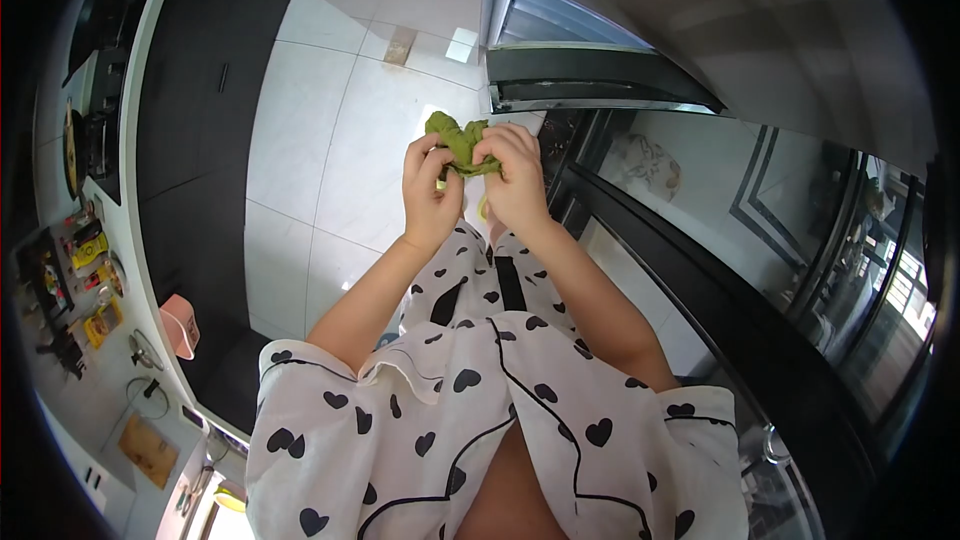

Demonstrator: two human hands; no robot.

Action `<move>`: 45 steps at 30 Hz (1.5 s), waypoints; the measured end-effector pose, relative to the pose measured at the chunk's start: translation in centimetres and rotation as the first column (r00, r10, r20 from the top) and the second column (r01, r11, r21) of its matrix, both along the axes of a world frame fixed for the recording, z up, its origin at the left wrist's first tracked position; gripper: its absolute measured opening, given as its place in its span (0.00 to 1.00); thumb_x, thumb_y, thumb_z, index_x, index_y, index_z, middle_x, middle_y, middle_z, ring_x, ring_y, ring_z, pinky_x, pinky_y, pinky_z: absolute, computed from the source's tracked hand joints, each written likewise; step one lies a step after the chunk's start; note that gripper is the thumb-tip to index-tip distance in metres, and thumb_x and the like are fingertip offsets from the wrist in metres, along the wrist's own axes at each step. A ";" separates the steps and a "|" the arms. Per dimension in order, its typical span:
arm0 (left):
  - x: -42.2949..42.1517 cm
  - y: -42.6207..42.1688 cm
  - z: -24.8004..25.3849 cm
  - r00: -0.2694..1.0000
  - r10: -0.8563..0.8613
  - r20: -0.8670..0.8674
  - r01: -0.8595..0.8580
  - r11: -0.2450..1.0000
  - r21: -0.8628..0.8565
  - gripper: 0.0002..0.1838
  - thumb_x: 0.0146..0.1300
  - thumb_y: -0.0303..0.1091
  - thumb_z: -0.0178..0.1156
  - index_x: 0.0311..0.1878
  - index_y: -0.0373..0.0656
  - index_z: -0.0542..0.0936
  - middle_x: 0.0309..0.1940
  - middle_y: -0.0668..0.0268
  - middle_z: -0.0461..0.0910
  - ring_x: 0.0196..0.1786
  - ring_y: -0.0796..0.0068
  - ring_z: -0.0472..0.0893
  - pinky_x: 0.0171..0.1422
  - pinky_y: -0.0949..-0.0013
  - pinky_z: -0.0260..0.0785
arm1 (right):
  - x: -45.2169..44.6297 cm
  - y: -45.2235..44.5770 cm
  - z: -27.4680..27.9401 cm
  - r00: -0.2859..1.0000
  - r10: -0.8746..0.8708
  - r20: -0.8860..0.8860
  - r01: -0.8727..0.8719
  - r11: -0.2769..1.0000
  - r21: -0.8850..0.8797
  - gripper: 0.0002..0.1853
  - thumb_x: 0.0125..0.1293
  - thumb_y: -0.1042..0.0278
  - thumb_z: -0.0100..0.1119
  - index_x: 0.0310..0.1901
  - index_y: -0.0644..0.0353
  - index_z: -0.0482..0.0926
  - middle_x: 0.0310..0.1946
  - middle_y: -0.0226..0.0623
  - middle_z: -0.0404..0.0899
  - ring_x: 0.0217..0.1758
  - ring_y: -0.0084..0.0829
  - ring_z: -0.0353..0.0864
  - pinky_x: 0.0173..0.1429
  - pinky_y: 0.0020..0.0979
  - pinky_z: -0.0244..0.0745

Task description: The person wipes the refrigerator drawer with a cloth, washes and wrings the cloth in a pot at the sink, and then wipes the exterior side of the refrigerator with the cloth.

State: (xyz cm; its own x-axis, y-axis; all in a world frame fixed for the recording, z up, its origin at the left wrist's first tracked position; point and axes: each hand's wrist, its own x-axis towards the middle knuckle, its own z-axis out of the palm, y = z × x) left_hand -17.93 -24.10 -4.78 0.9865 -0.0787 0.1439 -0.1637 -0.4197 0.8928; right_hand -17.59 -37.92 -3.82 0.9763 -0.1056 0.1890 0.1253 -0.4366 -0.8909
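A crumpled green cloth [461,140] is held up in front of my body, above the tiled floor. My left hand [430,190] pinches its left side with curled fingers. On the other side, my right hand [514,172] has its fingers closed on the right edge. The cloth bunches between the two hands, with folds rising above them and a lower edge running between the fingertips. Parts of it are hidden behind my fingers.
Dark cabinets [205,100] line the left under a counter holding a stove and small packets. A pink container [180,326] hangs at the counter edge. To the right are an open refrigerator compartment [575,15] and a black-framed glass door [700,270].
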 end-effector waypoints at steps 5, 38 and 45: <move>1.8 -2.6 1.1 0.996 -0.044 0.076 0.047 0.998 -0.035 0.14 0.52 0.17 0.54 0.43 0.39 0.76 0.51 0.55 0.70 0.52 0.59 0.73 0.54 0.65 0.69 | 0.9 -1.5 1.0 0.980 -0.164 0.113 0.174 0.981 -0.084 0.13 0.43 0.83 0.52 0.33 0.57 0.75 0.39 0.38 0.78 0.53 0.43 0.73 0.57 0.40 0.60; 3.1 -3.4 -1.4 0.982 -0.156 -0.104 0.145 0.984 -0.104 0.23 0.53 0.14 0.52 0.54 0.41 0.74 0.55 0.57 0.67 0.56 0.63 0.73 0.50 0.69 0.72 | 2.7 -1.5 -1.7 0.938 -0.312 -0.147 0.300 0.949 -0.101 0.14 0.38 0.81 0.55 0.30 0.54 0.72 0.34 0.33 0.75 0.46 0.38 0.70 0.53 0.37 0.51; 2.8 -2.7 -0.5 0.984 -0.135 -0.115 0.116 0.980 -0.161 0.20 0.54 0.13 0.52 0.51 0.39 0.74 0.52 0.60 0.70 0.51 0.69 0.75 0.49 0.72 0.73 | 1.9 -1.1 -2.3 0.952 -0.267 -0.149 0.281 0.956 0.082 0.15 0.39 0.85 0.53 0.30 0.55 0.72 0.34 0.33 0.74 0.47 0.39 0.71 0.55 0.35 0.53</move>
